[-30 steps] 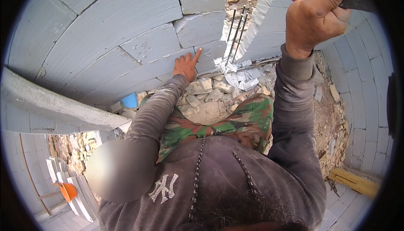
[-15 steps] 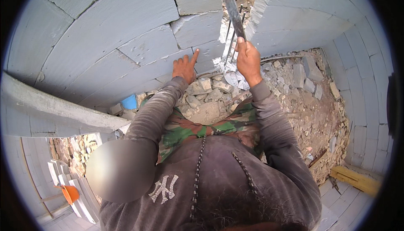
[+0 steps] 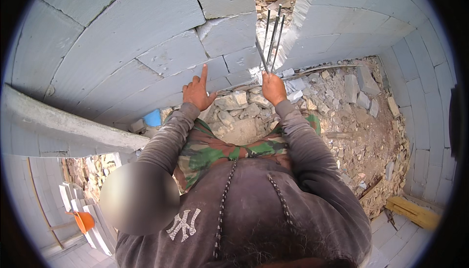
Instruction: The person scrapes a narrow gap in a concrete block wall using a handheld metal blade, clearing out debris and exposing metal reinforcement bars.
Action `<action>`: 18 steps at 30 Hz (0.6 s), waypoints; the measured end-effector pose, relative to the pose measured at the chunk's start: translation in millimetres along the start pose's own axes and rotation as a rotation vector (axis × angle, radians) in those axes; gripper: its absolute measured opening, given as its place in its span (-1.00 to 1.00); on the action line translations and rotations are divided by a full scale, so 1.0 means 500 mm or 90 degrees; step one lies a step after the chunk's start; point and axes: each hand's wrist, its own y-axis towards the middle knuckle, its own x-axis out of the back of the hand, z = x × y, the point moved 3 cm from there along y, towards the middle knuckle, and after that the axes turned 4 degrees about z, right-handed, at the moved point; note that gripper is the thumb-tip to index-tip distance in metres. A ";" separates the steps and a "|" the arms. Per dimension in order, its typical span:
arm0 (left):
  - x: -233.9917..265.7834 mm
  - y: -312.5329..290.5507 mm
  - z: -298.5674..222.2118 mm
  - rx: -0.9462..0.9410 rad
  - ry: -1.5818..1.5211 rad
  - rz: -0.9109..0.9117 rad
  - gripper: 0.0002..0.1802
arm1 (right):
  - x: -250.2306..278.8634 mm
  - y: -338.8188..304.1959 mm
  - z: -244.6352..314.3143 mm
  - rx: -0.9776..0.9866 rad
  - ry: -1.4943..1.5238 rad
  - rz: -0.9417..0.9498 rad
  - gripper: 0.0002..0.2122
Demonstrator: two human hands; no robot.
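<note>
My right hand [image 3: 274, 88] is closed on a machete [image 3: 262, 53], whose blade now shows nearly edge-on as a narrow dark strip; its handle is hidden in my fist. The blade is at the foot of a rough-edged gap in the grey block wall [image 3: 171, 53], close to several upright steel rebars [image 3: 271, 38]. To the left, my left hand [image 3: 196, 93] has its fingers spread, the index finger stretched toward the lower blocks. It holds nothing, and whether it touches the wall I cannot tell.
Broken stone and block rubble [image 3: 239, 109] lies along the wall's foot and to the right. A blue object [image 3: 152, 118] sits in it at left. A concrete beam [image 3: 73, 126] juts in from the left. An orange bucket [image 3: 85, 222] and a yellow timber [image 3: 413, 212] are farther off.
My right hand has come down and slightly left, bringing the machete from high in the gap to its base. My left hand has shifted left and a little lower, with its fingers still spread.
</note>
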 end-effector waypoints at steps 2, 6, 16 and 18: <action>-0.013 -0.033 0.027 0.024 -0.026 0.004 0.30 | 0.063 -0.016 0.063 0.018 0.059 0.020 -0.48; -0.024 -0.053 0.068 0.076 -0.092 0.017 0.27 | 0.298 0.021 0.251 0.206 0.236 -0.164 -0.45; -0.053 -0.081 0.073 0.090 -0.081 0.117 0.20 | 0.393 -0.005 0.381 0.474 0.490 -0.547 -0.46; -0.046 -0.058 0.035 0.055 -0.079 0.136 0.18 | 0.098 0.017 0.080 0.079 0.142 -0.200 -0.49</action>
